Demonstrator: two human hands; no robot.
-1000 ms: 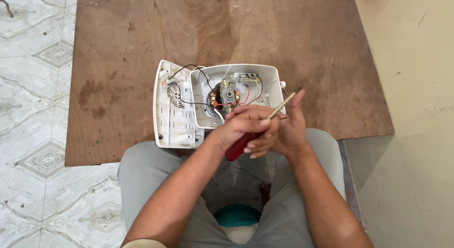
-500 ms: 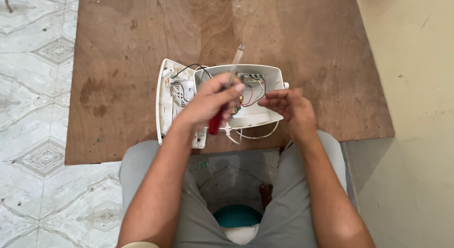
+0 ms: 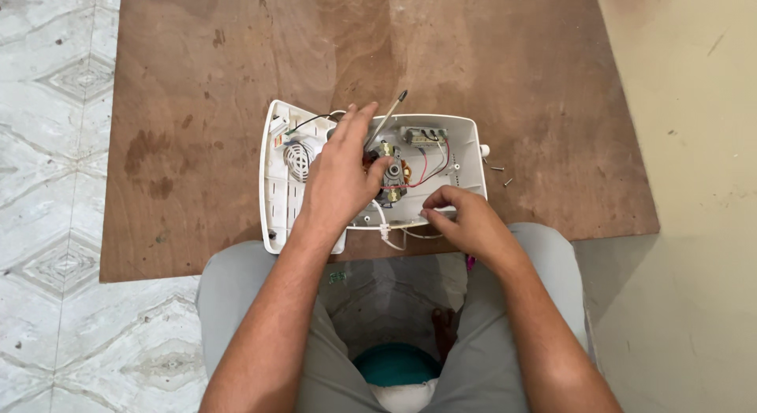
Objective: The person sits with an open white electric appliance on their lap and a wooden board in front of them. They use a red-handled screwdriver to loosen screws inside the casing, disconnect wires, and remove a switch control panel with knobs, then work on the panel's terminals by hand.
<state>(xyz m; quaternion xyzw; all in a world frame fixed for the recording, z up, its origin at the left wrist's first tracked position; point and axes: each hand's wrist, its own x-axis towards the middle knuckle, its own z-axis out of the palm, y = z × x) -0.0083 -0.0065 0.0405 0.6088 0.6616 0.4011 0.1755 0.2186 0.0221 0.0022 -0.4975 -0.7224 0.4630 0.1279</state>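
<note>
While earlier clasped, hands apart, screwdriver (image 3: 388,113) repositioned

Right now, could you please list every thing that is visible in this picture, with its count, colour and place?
Opened appliance housing: one, white plastic, on the board in front of the person, inner parts exposed.
Motor part: one, metal with copper tones, inside the housing, middle.
Wires: several, red, black and white, inside the housing.
Screwdriver: one, metal shaft showing, under the left hand, tip pointing away.
Loose screws: at least two, dark, on the board right of the housing.
Wooden board: one, brown, stained, on the floor.
Floor tiles: pale, patterned, at left.
Left hand: over the housing, covering the screwdriver handle.
Right hand: at the housing's near edge, fingertips pinched.
</note>
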